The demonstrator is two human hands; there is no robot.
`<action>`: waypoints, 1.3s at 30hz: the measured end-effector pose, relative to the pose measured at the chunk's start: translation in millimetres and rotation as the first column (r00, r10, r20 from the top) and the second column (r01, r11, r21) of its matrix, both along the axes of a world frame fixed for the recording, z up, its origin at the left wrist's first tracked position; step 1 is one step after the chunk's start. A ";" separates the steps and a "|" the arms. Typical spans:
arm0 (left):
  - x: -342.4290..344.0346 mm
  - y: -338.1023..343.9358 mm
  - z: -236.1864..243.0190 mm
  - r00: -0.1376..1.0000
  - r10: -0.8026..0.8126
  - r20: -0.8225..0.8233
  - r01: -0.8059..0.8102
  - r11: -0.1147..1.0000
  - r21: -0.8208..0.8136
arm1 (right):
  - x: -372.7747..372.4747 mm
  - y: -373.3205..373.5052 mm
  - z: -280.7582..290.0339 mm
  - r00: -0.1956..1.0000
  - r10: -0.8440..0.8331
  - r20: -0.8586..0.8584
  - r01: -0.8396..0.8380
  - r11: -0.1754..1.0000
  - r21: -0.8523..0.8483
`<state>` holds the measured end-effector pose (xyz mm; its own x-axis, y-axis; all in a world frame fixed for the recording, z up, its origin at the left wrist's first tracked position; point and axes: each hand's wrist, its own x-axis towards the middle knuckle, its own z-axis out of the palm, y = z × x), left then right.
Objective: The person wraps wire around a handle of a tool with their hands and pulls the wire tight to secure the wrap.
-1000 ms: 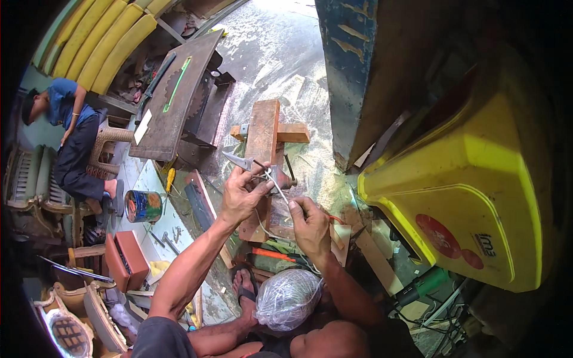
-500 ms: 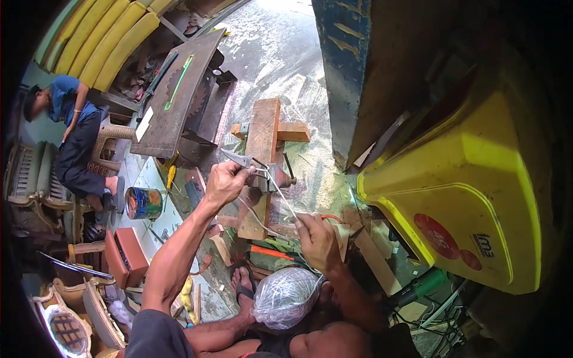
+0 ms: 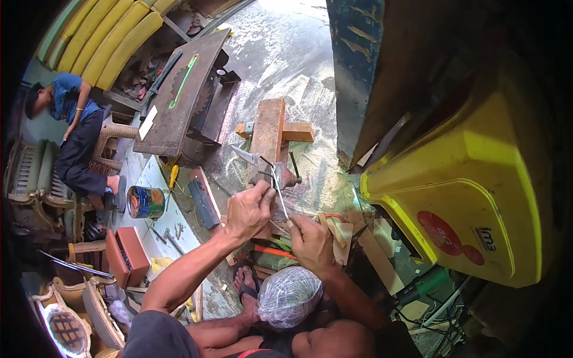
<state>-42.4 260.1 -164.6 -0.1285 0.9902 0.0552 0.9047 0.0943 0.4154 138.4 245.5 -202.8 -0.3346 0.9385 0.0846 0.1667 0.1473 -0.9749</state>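
A grey pointed metal piece (image 3: 245,156) and thin dark prongs stand at a small vise (image 3: 289,177) on an upright wooden beam (image 3: 267,128). White cord (image 3: 280,194) loops round a prong and runs taut toward me. My left hand (image 3: 248,213) is closed just in front of the prongs, thumb and forefinger pinched on what seems to be the cord; its fingers partly hide the grip. Lower right, my right hand (image 3: 310,241) is closed on the other stretch of cord. A looser strand passes below my left hand.
A dark saw table (image 3: 173,116) with a toothed blade stands far left. Near it are a painted can (image 3: 146,202) and a brown box (image 3: 126,256). A large yellow casing (image 3: 453,197) fills the right. A plastic-wrapped round bundle (image 3: 287,298) lies close to me. Another person (image 3: 77,128) sits at left.
My left hand has come nearer and to the right, away from the grey pointed piece, which stays at the vise. My right hand has shifted slightly, still gripping the cord.
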 end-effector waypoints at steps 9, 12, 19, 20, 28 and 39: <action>-2.1 2.9 2.2 0.997 -0.005 -0.071 0.004 1.000 -0.018 | -3.0 -9.7 8.6 0.982 0.066 0.175 -0.057 0.997 -0.057; -6.7 5.5 3.5 0.996 -0.011 -0.085 0.009 1.000 -0.018 | 3.2 -20.1 4.5 0.970 0.123 0.211 -0.120 0.992 -0.024; -7.7 4.7 6.9 0.971 -0.137 -0.197 0.145 0.989 0.023 | 14.9 -30.0 2.1 0.958 0.154 0.241 -0.164 0.986 0.024; -7.3 4.5 6.8 0.969 -0.147 -0.200 0.157 0.987 0.035 | 15.2 -31.7 3.9 0.954 0.156 0.257 -0.168 0.985 0.024; -12.4 -0.2 -10.1 0.953 -0.188 -0.237 0.230 0.960 0.162 | 21.5 -40.1 -3.5 0.921 0.176 0.347 -0.228 0.967 0.116; -11.5 -12.7 -37.0 0.981 -0.073 -0.181 0.131 0.933 0.336 | 14.1 -44.5 26.8 0.765 0.197 0.614 -0.325 0.940 0.103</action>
<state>-53.9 247.4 -201.6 0.0119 0.9132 0.4074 0.9598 -0.1247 0.2515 152.5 201.1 -176.0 -0.6077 0.7930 -0.0421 0.6224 0.4427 -0.6455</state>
